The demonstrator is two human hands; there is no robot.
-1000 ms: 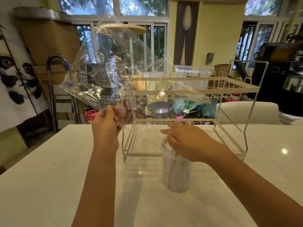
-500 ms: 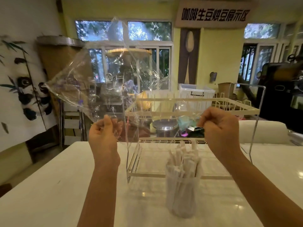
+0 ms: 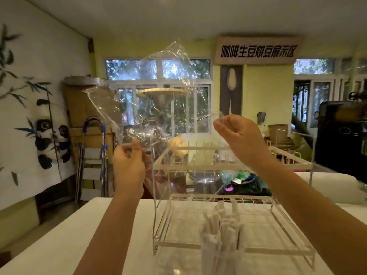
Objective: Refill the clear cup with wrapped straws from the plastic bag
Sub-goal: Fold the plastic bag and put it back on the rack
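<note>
Wrapped white paper straws point(image 3: 220, 233) fill the clear plastic cup point(image 3: 219, 261) on our white desk point(image 3: 119, 245), in front of the acrylic rack. Left hand point(image 3: 128, 165) & right hand point(image 3: 238, 135) each pinch the crinkled clear plastic bag point(image 3: 158, 100), held up, apparently empty. Refill looks done; next: put bag aside.

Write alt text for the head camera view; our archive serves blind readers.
Two bare hands, left hand and right hand, hold up an empty, crinkled clear plastic bag above a white table. Below, a clear cup packed with white paper-wrapped straws stands before a clear two-tier rack.
</note>
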